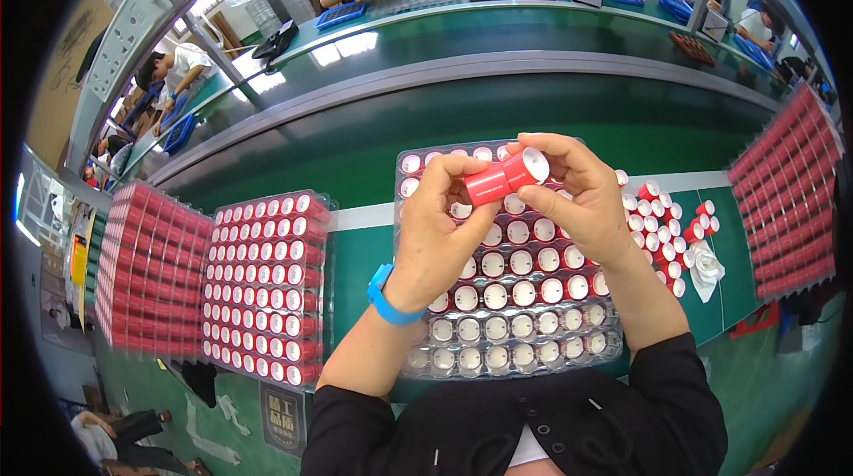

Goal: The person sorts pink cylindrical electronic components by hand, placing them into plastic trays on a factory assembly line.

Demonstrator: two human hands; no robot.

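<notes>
Above a clear plastic tray point(418, 368), my hands hold two short red cylinders end to end. My left hand point(428, 236), with a blue band point(391, 298) at its wrist, pinches the left red cylinder point(487, 185) between thumb and fingers. In my right hand point(582, 205) is the other red cylinder point(524, 172), tilted up, its white round end facing right. The two meet at the middle; whether they are joined I cannot tell. Below, the tray carries rows of red cylinders with white tops, while its nearest rows look white point(496, 358).
Loose red-and-white cylinders point(657, 226) and a crumpled white tissue point(706, 270) lie at the right. Filled trays point(262, 289) stand left, beside tall stacks point(151, 272); another stack point(786, 201) leans far right. Beyond the metal rail point(426, 72), people work at a green bench.
</notes>
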